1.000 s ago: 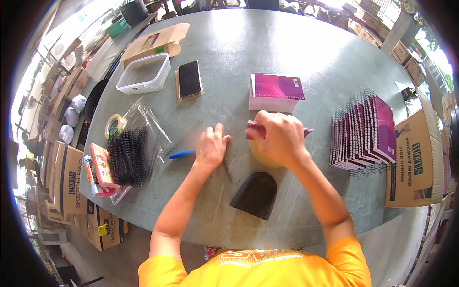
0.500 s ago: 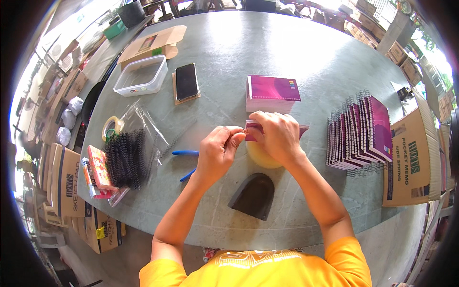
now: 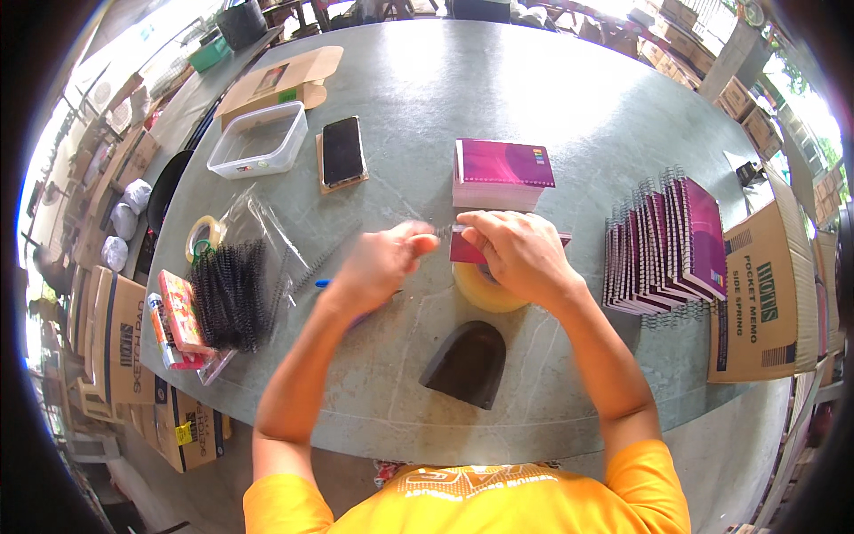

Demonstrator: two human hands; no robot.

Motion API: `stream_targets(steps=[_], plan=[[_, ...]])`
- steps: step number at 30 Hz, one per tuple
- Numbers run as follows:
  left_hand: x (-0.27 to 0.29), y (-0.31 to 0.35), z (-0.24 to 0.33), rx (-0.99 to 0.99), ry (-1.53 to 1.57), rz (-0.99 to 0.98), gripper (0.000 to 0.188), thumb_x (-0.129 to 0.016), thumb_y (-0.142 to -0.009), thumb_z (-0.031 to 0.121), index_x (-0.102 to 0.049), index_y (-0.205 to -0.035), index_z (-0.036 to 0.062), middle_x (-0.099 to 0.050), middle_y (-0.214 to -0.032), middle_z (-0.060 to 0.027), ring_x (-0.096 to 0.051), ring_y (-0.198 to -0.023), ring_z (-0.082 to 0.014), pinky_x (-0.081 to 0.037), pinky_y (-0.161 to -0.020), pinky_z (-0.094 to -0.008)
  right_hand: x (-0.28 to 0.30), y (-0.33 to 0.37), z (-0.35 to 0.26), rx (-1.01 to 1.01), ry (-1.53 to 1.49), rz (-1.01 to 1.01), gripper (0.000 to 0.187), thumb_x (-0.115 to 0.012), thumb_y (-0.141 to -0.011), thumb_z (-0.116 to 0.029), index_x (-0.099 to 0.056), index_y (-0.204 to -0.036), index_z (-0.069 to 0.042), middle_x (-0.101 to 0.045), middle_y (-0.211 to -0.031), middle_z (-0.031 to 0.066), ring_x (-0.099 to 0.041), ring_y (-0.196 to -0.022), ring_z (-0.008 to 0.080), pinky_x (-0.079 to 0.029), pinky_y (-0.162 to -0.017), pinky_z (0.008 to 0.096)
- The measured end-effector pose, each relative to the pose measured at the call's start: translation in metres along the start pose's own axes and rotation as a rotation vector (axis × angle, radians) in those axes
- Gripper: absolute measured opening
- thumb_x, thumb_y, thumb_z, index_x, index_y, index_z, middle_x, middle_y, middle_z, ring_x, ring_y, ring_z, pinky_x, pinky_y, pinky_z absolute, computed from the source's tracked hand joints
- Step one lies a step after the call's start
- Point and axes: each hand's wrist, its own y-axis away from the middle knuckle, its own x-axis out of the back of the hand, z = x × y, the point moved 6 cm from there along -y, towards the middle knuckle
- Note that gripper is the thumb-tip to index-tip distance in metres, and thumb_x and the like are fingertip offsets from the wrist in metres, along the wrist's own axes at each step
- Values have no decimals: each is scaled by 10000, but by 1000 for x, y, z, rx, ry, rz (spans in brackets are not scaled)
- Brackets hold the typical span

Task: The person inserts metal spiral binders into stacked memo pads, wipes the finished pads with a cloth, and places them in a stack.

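My right hand (image 3: 523,254) is closed on a small purple memo pad (image 3: 462,250), held over a roll of yellowish tape (image 3: 487,289). From the pad's left edge a thin dark spiral coil (image 3: 442,232) sticks out. My left hand (image 3: 378,262), slightly blurred, pinches the coil's outer end. Below my left hand lies a blue-handled tool (image 3: 322,283), mostly hidden by the hand and forearm. Just beyond my right hand stands a stack of purple-covered pads (image 3: 503,169). Nearer to me, a dark arch-shaped block (image 3: 466,365) rests on the table.
Spiral-bound memo pads (image 3: 663,245) stand in a row at right beside a cardboard box (image 3: 765,285). At left lie a heap of black coils (image 3: 233,298), a clear plastic bag (image 3: 262,222) and a tape roll (image 3: 205,236). Farther back are a plastic container (image 3: 258,142) and a phone (image 3: 343,151).
My left hand has moved left and slightly down, away from the pad, and a stretch of coil now shows between them. My right hand stays on the pad.
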Motion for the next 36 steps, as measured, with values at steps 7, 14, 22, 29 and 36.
stream_targets(steps=[7, 14, 22, 29, 36], plan=[[11, -1, 5, -170, -70, 45, 140, -675, -789, 69, -604, -904, 32, -543, -809, -79, -534, -646, -173, -443, -616, -294, 1, -6, 1, -7, -245, 160, 187, -634, -827, -199, -595, -963, -76, -642, -861, 83, -623, -778, 304, -495, -665, 370], [-66, 59, 36, -573, -652, 221, 271, -653, -800, 234, -571, -979, 47, -520, -863, -116, -512, -780, -298, -456, -693, -402, 7, 3, 7, -7, -30, 42, 162, -625, -813, -149, -613, -947, -59, -654, -854, 101, -643, -768, 282, -504, -686, 356], [-24, 64, 49, -474, -229, 378, 469, -713, -744, 79, -559, -1186, 108, -580, -950, -125, -571, -892, -313, -474, -765, -382, -10, 54, 94, -411, -1167, 44, 268, -727, -776, -59, -654, -1024, 13, -670, -933, 36, -602, -803, 84, -506, -708, 224], [1, 42, 67, -666, -448, 532, 343, -684, -748, 4, -606, -1069, 97, -592, -952, -119, -597, -874, -277, -485, -736, -365, -4, 40, 75, -349, -1111, 32, 225, -684, -820, -48, -662, -1036, 12, -672, -941, 42, -604, -858, 102, -490, -768, 220], [-33, 42, 54, -636, -554, 349, 325, -692, -740, -1, -621, -1047, 79, -594, -866, -94, -609, -802, -234, -499, -696, -329, -18, 46, 77, -358, -1191, 70, 192, -704, -816, -86, -673, -983, 4, -679, -932, 50, -612, -846, 98, -496, -766, 223]])
